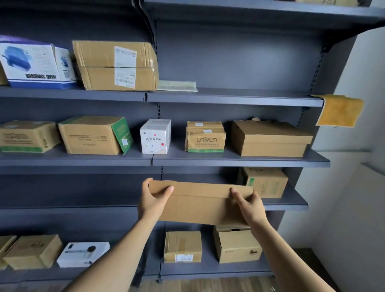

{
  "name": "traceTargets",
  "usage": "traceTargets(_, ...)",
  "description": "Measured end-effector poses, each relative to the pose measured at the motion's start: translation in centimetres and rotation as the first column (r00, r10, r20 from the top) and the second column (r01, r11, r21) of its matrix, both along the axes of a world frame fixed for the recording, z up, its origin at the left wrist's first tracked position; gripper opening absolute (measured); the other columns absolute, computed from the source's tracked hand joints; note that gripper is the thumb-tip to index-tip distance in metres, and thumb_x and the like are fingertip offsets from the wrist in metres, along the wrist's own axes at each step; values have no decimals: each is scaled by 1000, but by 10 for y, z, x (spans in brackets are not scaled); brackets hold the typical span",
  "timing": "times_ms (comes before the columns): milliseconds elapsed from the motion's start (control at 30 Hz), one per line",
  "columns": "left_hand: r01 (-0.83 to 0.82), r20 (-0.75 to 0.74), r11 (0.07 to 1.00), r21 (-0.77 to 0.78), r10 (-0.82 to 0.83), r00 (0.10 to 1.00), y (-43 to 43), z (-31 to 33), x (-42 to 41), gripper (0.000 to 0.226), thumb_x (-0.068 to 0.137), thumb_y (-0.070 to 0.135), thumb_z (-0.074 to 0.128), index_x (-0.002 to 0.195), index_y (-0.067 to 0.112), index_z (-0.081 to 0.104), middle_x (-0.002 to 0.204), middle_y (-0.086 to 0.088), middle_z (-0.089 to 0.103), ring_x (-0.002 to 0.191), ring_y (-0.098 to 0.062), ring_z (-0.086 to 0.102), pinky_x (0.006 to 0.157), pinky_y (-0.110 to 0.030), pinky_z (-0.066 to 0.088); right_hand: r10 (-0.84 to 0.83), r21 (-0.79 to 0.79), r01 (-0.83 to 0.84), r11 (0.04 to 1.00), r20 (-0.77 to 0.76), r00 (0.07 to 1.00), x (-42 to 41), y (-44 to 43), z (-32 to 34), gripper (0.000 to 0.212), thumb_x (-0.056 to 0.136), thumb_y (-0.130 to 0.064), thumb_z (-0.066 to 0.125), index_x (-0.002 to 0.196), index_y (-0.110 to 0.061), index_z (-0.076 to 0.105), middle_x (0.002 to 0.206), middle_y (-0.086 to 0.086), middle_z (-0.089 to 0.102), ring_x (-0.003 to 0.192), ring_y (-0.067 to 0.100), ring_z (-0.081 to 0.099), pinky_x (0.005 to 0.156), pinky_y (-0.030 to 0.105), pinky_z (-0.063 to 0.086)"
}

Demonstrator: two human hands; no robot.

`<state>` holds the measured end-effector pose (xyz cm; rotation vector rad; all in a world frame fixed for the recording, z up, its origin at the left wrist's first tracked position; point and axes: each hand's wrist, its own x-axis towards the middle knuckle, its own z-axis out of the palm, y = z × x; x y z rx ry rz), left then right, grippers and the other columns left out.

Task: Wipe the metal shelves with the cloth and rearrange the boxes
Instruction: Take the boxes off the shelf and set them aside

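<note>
Two bare forearms reaching forward, left hand (154,201) and right hand (251,206) gripping opposite ends of a cardboard box (200,205), thumbs across its near face

Five dark grey metal shelf levels (229,98) were in view. One white cube-shaped cardboard box (155,136) stood on the middle level, flanked by four brown cardboard boxes. Left of it were a green-striped box (29,136) and a green-flapped box (93,135); right of it were a small green-edged box (205,136) and a lidded box (270,138).

One level above it were one large labelled brown box (115,65), one blue-and-white printed box (37,62), one flat pale yellow packet (177,85) and one yellow cloth (339,110). Two levels above it was one partly seen brown box (325,2).

One level below it were one green-marked brown box (264,182) and one long brown cardboard box (200,204), gripped by two hands, the left hand (154,202) and the right hand (250,206). Two levels below it were four brown boxes: a cut-off box (6,248), a tilted box (33,251), a taped box (183,247) and an open-topped box (237,246). There was also one flat white box (83,254).
</note>
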<state>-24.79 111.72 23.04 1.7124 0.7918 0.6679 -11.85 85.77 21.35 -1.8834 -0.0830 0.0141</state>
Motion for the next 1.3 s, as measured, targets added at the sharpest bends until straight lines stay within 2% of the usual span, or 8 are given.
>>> traceTargets(100, 3, 15, 1000, 0, -3, 1000, 5, -17, 21, 72, 82, 46, 80, 141, 34, 41, 125, 11, 47, 107, -17, 47, 83, -31, 40, 11, 8, -11, 1000, 5, 1000, 19, 5, -19, 65, 80, -64, 73, 124, -18, 59, 115, 0, 68, 113, 25, 62, 102, 44, 48)
traceTargets(267, -10, 60, 1000, -18, 11, 998, 13, -43, 58, 69, 81, 40, 82, 138, 33, 44, 119, 10, 51, 105, -16, 49, 81, -29, 40, 60, 58, -62, 996, 36, 998, 54, 11, -40, 57, 86, -50, 73, 128, -16, 57, 120, 0, 67, 109, 18, 61, 97, 35, 46)
traceTargets(467, -27, 87, 999, -36, 30, 996, 30, -85, 105, 65, 80, 33, 85, 132, 34, 46, 108, 19, 55, 103, -13, 55, 70, -13, 39, 126, 137, -131, 982, 45, 991, 106, 28, -81, 63, 82, -52, 73, 134, -20, 56, 119, -6, 67, 110, 10, 62, 92, 28, 48)
traceTargets(600, -17, 86, 999, -51, 21, 996, 34, -109, 132, 61, 82, 27, 83, 130, 34, 46, 103, 29, 54, 92, 9, 54, 70, -10, 39, 148, 156, -152, 976, 37, 988, 135, 33, -111, 62, 82, -52, 72, 134, -23, 55, 119, -6, 68, 111, 12, 63, 100, 36, 50)
traceTargets(900, -33, 87, 999, -28, 35, 996, 46, -148, 194, 63, 80, 31, 84, 129, 37, 45, 106, 28, 57, 97, 4, 56, 75, -22, 42, 161, 158, -161, 974, 12, 987, 201, 45, -145, 91, 78, -66, 75, 151, -25, 39, 129, -5, 59, 114, 7, 56, 106, 38, 46)
traceTargets(1000, -23, 77, 999, -28, 25, 997, 51, -156, 211, 64, 80, 27, 85, 128, 35, 44, 107, 23, 58, 98, 2, 57, 73, -17, 42, 150, 127, -150, 981, 7, 989, 223, 50, -156, 108, 62, -79, 69, 153, -28, 38, 130, 3, 60, 116, 18, 59, 107, 41, 48)
traceTargets(1167, -13, -10, 1000, -5, 13, 1000, 55, -170, 229, 65, 81, 23, 84, 131, 26, 42, 113, 13, 58, 89, 6, 56, 68, -11, 39, 181, 71, -179, 981, -25, 983, 249, 56, -168, 102, 70, -68, 71, 155, -23, 35, 122, 27, 56, 112, 42, 56, 98, 49, 51)
traceTargets(1300, -7, -91, 999, 43, 11, 996, 59, -178, 240, 67, 81, 18, 84, 133, 19, 42, 113, 7, 54, 86, -4, 54, 62, -7, 35, 167, 40, -166, 985, -35, 985, 259, 61, -180, 77, 91, -33, 75, 155, -18, 35, 117, -9, 52, 116, 15, 49, 98, 30, 40)
